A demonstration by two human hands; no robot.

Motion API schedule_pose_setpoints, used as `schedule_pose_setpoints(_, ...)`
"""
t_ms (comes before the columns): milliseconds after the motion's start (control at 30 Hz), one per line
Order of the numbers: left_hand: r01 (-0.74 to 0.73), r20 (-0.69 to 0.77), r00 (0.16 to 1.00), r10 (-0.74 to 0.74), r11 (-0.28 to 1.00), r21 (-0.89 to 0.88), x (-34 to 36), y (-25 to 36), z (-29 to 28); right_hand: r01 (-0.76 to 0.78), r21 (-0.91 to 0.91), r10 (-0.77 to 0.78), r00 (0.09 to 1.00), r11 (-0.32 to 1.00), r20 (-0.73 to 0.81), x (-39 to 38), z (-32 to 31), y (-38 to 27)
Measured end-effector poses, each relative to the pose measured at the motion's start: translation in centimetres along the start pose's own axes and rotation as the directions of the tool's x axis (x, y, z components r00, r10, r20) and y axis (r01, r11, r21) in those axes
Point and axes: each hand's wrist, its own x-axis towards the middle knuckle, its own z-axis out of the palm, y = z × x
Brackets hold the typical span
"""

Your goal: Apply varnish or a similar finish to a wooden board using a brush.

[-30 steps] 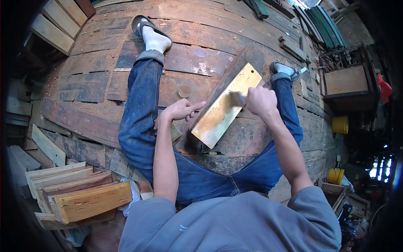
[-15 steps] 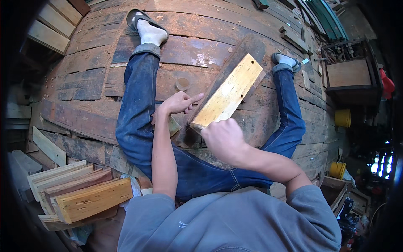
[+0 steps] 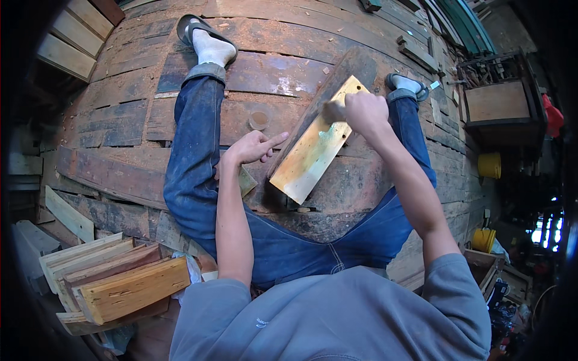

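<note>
Two bare hands work over a yellowish wooden board (image 3: 313, 150) that lies slanted on the plank floor (image 3: 120, 120) between the person's spread legs. The right hand (image 3: 364, 112) is closed in a fist around a small brush or pad (image 3: 333, 110) pressed to the upper part of the board; the tool is blurred, so its exact kind cannot be told. The left hand (image 3: 251, 147) is loosely curled with the forefinger stretched out, its tip pointing toward the board's left edge and holding nothing. The board's surface looks wet and patchy, greenish in the middle, and a darker long plank (image 3: 343, 69) lies under it along its upper left side. Just beyond the left hand, a small round lid or cup (image 3: 259, 120) sits on the floor. The person sits in blue jeans (image 3: 192, 156) and a grey sweatshirt (image 3: 337, 319), with white socks in sandals. At the lower left, a stack of cut timber blocks (image 3: 114, 283) lies near the left elbow. To the far right stand a wooden crate (image 3: 503, 102) and a yellow bucket (image 3: 489, 165).
</note>
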Motion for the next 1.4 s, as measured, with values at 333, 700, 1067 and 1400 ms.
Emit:
schedule_pose_setpoints(333,0.034,-0.175,0.984,-0.041,0.998,-0.045,0.9,-0.9,-0.5,0.329,-0.124,-0.310,0.939,0.936,0.150,-8.7,-0.4,-11.4)
schedule_pose_setpoints(700,0.051,-0.149,0.987,-0.053,0.999,-0.019,0.3,-0.2,-0.1,0.466,0.345,-0.530,0.840,0.815,0.117,-11.9,-2.1,-7.7)
schedule_pose_setpoints(1067,0.042,-0.087,0.995,-0.040,0.999,0.019,0.5,-0.3,0.5,0.046,0.103,-0.065,0.980,0.994,0.190,-7.9,1.6,0.6)
schedule_pose_setpoints(1400,0.062,-0.058,0.997,-0.059,0.997,0.055,0.6,0.1,0.7,0.238,-0.040,-0.230,0.963,0.970,0.140,-12.8,0.9,-6.6)
